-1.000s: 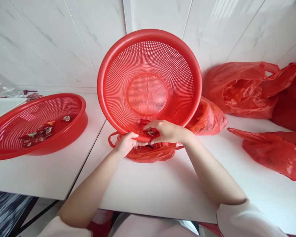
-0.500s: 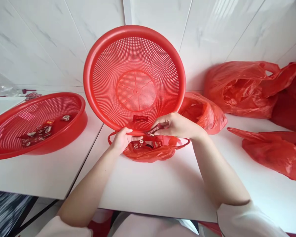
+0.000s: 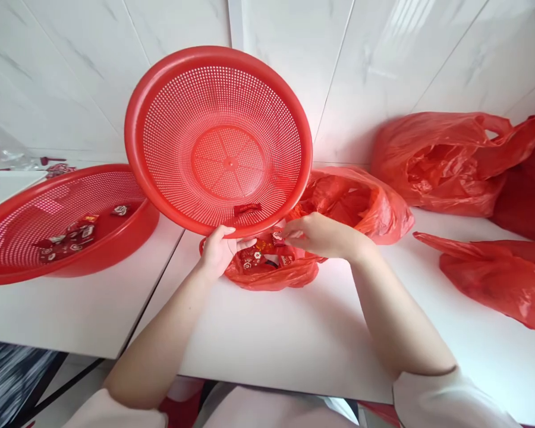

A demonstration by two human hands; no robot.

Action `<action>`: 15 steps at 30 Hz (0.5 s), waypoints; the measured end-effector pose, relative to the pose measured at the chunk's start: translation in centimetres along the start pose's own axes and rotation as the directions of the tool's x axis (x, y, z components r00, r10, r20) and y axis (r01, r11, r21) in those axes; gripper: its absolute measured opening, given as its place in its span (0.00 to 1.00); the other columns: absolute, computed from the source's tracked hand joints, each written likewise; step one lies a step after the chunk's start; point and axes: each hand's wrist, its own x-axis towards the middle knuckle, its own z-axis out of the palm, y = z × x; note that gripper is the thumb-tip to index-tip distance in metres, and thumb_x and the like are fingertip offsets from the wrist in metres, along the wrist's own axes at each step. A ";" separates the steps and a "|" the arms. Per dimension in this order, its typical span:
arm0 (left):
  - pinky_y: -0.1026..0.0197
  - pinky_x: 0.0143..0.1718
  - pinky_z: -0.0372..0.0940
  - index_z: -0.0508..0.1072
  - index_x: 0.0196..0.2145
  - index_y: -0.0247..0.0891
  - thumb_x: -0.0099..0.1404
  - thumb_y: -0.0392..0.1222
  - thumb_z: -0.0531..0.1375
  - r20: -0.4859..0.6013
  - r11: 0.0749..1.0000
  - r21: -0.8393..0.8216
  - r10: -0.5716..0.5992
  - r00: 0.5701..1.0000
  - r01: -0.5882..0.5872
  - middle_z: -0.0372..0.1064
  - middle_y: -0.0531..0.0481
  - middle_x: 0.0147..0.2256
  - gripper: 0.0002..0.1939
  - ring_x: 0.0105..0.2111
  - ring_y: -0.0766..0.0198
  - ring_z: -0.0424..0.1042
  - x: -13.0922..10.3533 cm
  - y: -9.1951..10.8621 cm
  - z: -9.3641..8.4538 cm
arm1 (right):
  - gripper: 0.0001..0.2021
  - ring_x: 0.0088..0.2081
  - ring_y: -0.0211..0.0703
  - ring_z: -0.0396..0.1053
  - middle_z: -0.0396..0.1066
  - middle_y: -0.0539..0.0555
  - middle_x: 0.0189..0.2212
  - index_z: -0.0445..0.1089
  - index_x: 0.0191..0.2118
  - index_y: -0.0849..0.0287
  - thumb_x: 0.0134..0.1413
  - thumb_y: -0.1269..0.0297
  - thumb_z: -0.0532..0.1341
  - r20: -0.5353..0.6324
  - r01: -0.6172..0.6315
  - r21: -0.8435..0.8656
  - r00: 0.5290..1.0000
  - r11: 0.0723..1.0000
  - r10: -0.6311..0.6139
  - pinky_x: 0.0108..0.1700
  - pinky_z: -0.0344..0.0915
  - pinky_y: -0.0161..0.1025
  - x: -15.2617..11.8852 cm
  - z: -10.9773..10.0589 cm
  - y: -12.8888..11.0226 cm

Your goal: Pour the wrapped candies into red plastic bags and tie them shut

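— Looking at the counter (image 3: 294, 339) first: what is the worst that could go wrong here?

— My guess is the tilted basket (image 3: 218, 139). It stands almost on edge, its hollow facing the person, and only the left hand (image 3: 217, 252) grips its rim at six o'clock, thumb over the lip and fingers curled behind. If that grip slackens, I judge it would tip forward onto the open bag (image 3: 271, 273) or roll towards nine o'clock.

— What lies at nine o'clock?

— A second basket (image 3: 134, 226), flat on the neighbouring counter with a few wrapped sweets in it. The tilted rim overlaps it in this view; I cannot tell whether they touch. A seam between the two counters runs just under that spot.

— Any room to the right?

— Little at the back. Full red bags (image 3: 446, 160) crowd the wall from one to three o'clock, and another bag (image 3: 494, 279) lies at four. The free stretch is the bare counter in front of the open bag, towards the near edge at six.

— And the right hand (image 3: 321, 235)?

— It hovers over the mouth of the open bag, fingers pinching a small red sweet (image 3: 278, 239) beside the basket's lower rim.

— Anything small at risk?

— One stray sweet (image 3: 246, 208) clings inside the tilted basket low down; a jolt could drop it past the bag onto the counter.
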 end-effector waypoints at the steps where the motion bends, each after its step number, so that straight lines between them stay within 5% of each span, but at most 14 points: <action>1: 0.50 0.41 0.71 0.72 0.26 0.30 0.56 0.37 0.56 0.013 1.000 0.001 -0.005 1.000 0.005 0.75 0.38 0.38 0.07 0.44 0.49 0.73 -0.1 -0.3 0.2 | 0.10 0.31 0.41 0.72 0.76 0.49 0.31 0.75 0.39 0.51 0.57 0.65 0.57 -0.035 0.040 0.037 0.999 0.998 -0.039 0.35 0.67 0.37 0.0 -0.2 -0.3; 6: 0.49 0.43 0.72 0.74 0.37 0.32 0.58 0.35 0.55 0.128 0.998 0.029 -0.053 0.990 0.049 0.75 0.42 0.42 0.11 0.47 0.50 0.72 -1.2 -1.7 1.6 | 0.16 0.44 0.47 0.71 0.73 0.56 0.44 0.68 0.50 0.57 0.63 0.56 0.52 -0.207 0.069 0.028 0.976 0.997 -0.062 0.46 0.66 0.42 1.2 0.9 -0.5; 10: 0.46 0.43 0.72 0.73 0.45 0.35 0.57 0.33 0.56 0.159 0.995 0.086 -0.055 0.986 0.042 0.73 0.45 0.45 0.17 0.47 0.50 0.71 -1.9 -2.3 2.3 | 0.28 0.58 0.57 0.60 0.63 0.61 0.58 0.57 0.62 0.56 0.61 0.47 0.52 -0.075 -0.021 -0.061 0.997 0.998 0.016 0.57 0.57 0.54 2.1 2.7 0.6; 15: 0.46 0.42 0.72 0.73 0.44 0.33 0.57 0.34 0.55 0.169 0.993 0.094 -0.087 0.982 0.072 0.73 0.43 0.45 0.16 0.46 0.49 0.72 -1.7 -2.4 1.8 | 0.24 0.50 0.52 0.68 0.69 0.57 0.50 0.66 0.55 0.52 0.57 0.47 0.57 0.097 0.008 0.088 0.995 0.996 -0.017 0.50 0.65 0.47 1.6 1.8 0.8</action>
